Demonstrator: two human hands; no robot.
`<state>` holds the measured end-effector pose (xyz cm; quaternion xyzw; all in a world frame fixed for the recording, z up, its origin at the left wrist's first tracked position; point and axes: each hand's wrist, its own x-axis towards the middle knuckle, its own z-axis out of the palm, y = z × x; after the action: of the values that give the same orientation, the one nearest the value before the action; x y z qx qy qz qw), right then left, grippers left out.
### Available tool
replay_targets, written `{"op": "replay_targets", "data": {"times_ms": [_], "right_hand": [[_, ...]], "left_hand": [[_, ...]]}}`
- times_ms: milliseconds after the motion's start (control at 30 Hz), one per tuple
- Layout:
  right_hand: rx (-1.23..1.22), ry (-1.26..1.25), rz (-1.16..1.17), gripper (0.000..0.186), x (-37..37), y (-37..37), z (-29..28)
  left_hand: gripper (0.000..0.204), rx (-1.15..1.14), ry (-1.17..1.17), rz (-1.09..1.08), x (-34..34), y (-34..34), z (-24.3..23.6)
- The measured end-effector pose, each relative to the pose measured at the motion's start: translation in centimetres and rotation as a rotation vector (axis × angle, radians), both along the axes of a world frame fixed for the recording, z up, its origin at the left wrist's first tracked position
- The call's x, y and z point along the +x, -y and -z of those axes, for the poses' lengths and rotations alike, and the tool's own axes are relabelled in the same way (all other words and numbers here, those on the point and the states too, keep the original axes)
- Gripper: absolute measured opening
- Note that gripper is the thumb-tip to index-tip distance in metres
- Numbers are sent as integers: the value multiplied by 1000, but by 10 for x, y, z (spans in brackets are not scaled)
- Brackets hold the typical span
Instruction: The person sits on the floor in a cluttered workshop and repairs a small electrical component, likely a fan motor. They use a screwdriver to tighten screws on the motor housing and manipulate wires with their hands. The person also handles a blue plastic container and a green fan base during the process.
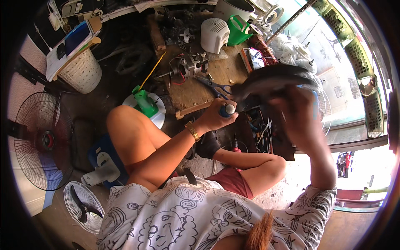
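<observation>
My left hand (pixel 217 116), with a gold-coloured band on its wrist, is closed round a blue handle with a pale round end (pixel 228 110). The rest of what it holds is hidden. At upper right my right hand (pixel 296 118) is raised and blurred by motion, gripping a dark curved object (pixel 275 79) whose kind I cannot make out. Just beyond my left hand, blue-handled scissors (pixel 214 85) lie on a wooden board (pixel 179 95). A bare electric motor (pixel 189 66) with red wires rests on that board.
A white plastic housing (pixel 214 35) and a green container (pixel 238 31) stand at the back. Pliers and other tools (pixel 262 129) lie right of my legs. On the left are a fan (pixel 46 139), a woven basket (pixel 81 73) and a green fan part (pixel 145 103) with a yellow rod.
</observation>
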<state>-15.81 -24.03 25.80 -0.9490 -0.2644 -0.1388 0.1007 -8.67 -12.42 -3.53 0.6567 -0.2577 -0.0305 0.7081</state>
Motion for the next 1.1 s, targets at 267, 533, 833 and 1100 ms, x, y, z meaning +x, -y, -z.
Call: {"op": "replay_targets", "data": {"times_ms": [267,533,833,1100], "right_hand": [[-209,-207,47,19,-1,15,51],[336,274,-160,11,-7,29,-8],[551,-103,129,17,-5,16,-9],[-117,-145,50,20,20,31,47]], "left_hand": [[18,-43,52,-14,-18,10,-25],[20,-153,228,-134,-14,12,-33],[22,38,242,-149,-11,-4,-38],[20,-75,132,-85,-8,2,-39]]}}
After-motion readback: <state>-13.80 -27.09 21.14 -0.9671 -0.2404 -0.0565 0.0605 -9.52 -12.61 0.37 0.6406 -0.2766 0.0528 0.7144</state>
